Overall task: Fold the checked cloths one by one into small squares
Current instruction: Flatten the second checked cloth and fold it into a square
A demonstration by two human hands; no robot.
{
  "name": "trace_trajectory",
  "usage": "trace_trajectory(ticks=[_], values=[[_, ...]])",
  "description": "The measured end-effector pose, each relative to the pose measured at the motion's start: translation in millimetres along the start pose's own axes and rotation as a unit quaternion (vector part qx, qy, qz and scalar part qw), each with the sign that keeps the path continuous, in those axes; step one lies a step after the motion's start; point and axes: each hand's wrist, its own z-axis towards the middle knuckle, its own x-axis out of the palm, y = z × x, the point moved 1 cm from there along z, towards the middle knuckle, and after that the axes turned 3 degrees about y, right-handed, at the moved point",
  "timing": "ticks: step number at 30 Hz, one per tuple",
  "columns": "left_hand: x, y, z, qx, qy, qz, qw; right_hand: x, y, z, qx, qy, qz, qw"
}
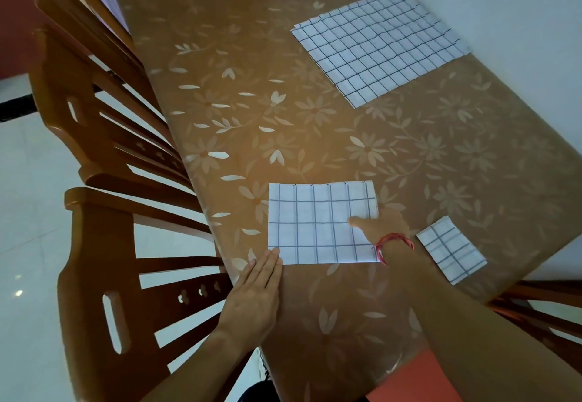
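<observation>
1. The left hand (pixel 252 301) is laid flat on the bench (pixel 346 323) near its left edge, fingers straight and together. Nothing is held; the fingertips touch the near-left corner of the half-folded checked cloth (pixel 315 228).
2. That cloth is spread as a flat rectangle, its left side close to the bench's left edge, where wooden chair backs (pixel 104 244) are crowded.
3. The right hand (pixel 389 222), with a red thread band (pixel 393 241) at the wrist, is placed at the cloth's right edge. The thumb is laid on top; the fingers are hidden, so a grip cannot be told.
4. A small folded square (pixel 450 250) is set just right of that hand, near the bench's right edge.
5. Bare flowered bench is left beyond the cloth, well apart from the large checked cloth (pixel 378 45) laid against the far right edge.
</observation>
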Motion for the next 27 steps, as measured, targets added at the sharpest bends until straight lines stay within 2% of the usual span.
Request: trace_trajectory(ticks=[2,10,14,19,21,23,27], values=[[-0.3,-0.3,-0.1,0.0,0.002,-0.003,1.0,-5.7,3.1,-3.5,0.008,0.02,0.031,0.999],[-3.3,-0.8,1.1,-0.019,0.014,-0.032,0.999,-16.3,-11.3,-15.0,-0.005,-0.021,0.064,0.998],[-9.3,-1.7,4.9,-0.033,-0.01,-0.071,0.997,-16.4,-16.8,-25.0,0.003,-0.05,0.134,0.99],[-26.4,-15.1,19.0,-0.016,-0.044,-0.091,0.995,-14.4,-23.7,-46.4,0.058,-0.083,0.24,0.965],[-28.3,-22.1,24.7,-0.003,-0.058,-0.093,0.994,-7.8,-28.1,-58.4,0.101,-0.052,0.315,0.942],[-26.6,-26.1,31.0,0.008,-0.058,-0.094,0.994,0.4,-30.9,-71.6,0.138,0.012,0.391,0.91],[-22.3,-29.4,38.9,0.026,-0.045,-0.083,0.995,10.2,-31.8,-96.3,0.174,0.112,0.445,0.871]])
